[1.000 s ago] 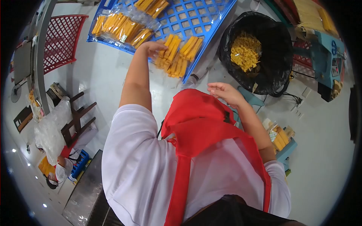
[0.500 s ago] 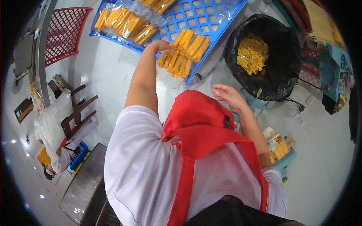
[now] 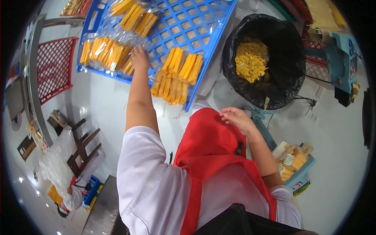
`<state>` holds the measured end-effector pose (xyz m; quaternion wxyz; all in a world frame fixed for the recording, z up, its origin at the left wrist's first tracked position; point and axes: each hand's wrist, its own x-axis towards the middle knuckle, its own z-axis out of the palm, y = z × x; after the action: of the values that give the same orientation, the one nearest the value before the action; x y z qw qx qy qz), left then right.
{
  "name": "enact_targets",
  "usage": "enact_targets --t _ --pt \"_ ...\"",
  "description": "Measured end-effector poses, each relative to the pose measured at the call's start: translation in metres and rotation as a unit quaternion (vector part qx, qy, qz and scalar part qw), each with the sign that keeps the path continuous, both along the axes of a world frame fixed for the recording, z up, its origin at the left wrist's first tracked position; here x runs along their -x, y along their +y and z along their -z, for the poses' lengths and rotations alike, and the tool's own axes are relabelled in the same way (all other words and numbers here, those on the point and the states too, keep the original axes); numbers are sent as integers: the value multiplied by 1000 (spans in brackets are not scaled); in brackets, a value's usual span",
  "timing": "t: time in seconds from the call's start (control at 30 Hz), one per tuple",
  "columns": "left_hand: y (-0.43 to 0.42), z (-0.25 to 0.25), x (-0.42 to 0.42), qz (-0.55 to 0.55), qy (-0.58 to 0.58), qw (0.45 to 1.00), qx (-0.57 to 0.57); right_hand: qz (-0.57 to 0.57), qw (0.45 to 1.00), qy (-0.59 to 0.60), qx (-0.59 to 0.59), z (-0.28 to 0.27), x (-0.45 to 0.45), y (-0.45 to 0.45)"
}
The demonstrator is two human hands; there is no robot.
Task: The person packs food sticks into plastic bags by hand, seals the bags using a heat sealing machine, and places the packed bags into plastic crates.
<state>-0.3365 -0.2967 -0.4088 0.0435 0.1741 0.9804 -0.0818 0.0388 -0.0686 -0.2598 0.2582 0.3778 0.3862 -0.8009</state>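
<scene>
My left hand (image 3: 140,58) reaches over the near side of a blue plastic crate (image 3: 194,25). Its fingertips lie at the edge of clear bags filled with yellow sticks (image 3: 107,53); whether they touch the plastic is hard to tell. To its right, in the crate's near corner, are more packs of yellow sticks (image 3: 172,78). Another bagged group (image 3: 137,19) sits farther back. Above my red apron (image 3: 213,137), my right hand (image 3: 237,117) hovers with loosely bent fingers and nothing in it.
Right of the crate stands a bin lined with a black bag (image 3: 288,51), holding yellow scraps (image 3: 251,58). A blue-grey machine (image 3: 299,178) with stick packs is at my right. At left are a red crate (image 3: 56,66), a wooden chair (image 3: 84,147) and another person (image 3: 72,199).
My left hand has moved left and farther in, from the corner packs to the bags on the left. My right hand stays near the apron. The view has shifted somewhat.
</scene>
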Motion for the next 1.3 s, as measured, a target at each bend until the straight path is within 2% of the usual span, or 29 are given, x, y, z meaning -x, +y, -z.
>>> enact_targets --t 0.03,0.1,0.13,0.2,0.23,0.3,0.33,0.4,0.43,0.5,0.53,0.6,0.67,0.77,0.83,0.87,0.9,0.93,0.97,1.0,1.03,1.07,1.1,1.13,1.17,1.23,1.27,1.3 --pt "9 -8 2 7 -2 1000 -7 7 1000 -2 -7 2 -3 0" --pt "21 -21 3 -24 -84 994 72 29 999 -23 -1 3 -7 -2" --pt "21 -15 5 -21 -85 994 69 34 999 -26 -7 5 -10 -3" --pt "13 -11 8 -69 -105 992 -20 42 999 -23 -7 5 -14 -5" --pt "7 -15 5 -66 -102 992 -20 48 999 -13 -8 3 -14 -6" --pt "-1 -36 -5 -42 47 968 -243 43 999 -12 -11 -9 -10 -6" --pt "-11 -40 -2 -74 43 959 -268 33 999 -14 -14 -16 -8 -5" --pt "-30 -55 4 -87 69 904 -414 26 999 7 -25 -26 -8 -3" --pt "-31 -72 6 -78 76 899 -424 16 999 23 -32 -32 -7 -1" --pt "-27 -104 6 -129 -42 745 -653 36 998 48 -34 -51 -2 3" --pt "-10 -135 -3 -115 -43 739 -663 49 997 61 -24 -61 -1 5" --pt "45 -225 -36 -83 -180 604 -772 69 993 87 -48 -81 6 13" --pt "78 -261 -45 -10 -227 589 -776 83 986 122 -74 -97 12 27" --pt "136 -328 -80 98 -302 574 -755 191 964 159 -92 -127 20 49" --pt "173 -356 -101 183 -397 483 -759 261 947 169 -74 -135 20 65" --pt "190 -369 -115 194 -408 479 -753 300 932 201 25 -146 18 73" --pt "206 -381 -129 232 -464 426 -741 331 905 236 123 -154 13 79" --pt "222 -389 -141 268 -516 371 -724 341 900 244 117 -159 7 82" --pt "240 -390 -150 304 -532 349 -709 319 864 344 185 -163 2 85" --pt "251 -395 -162 315 -566 336 -683 288 814 438 249 -167 -3 87" --pt "261 -401 -174 325 -600 323 -656 293 810 445 244 -173 -9 88" --pt "269 -408 -189 333 -603 320 -650 319 782 479 239 -181 -16 90" --pt "274 -417 -206 316 -610 267 -676 344 752 511 233 -191 -22 90" --pt "278 -423 -223 297 -615 213 -698 377 747 509 205 -202 -27 89" --pt "277 -428 -243 304 -619 210 -693 379 743 515 198 -208 -30 90" --pt "271 -433 -273 230 -599 162 -750 412 701 560 160 -217 -32 89" --pt "276 -412 -268 399 -463 335 -717 415 697 563 157 -225 -32 86" --pt "277 -418 -273 402 -466 334 -714 458 703 533 108 -238 -30 81"
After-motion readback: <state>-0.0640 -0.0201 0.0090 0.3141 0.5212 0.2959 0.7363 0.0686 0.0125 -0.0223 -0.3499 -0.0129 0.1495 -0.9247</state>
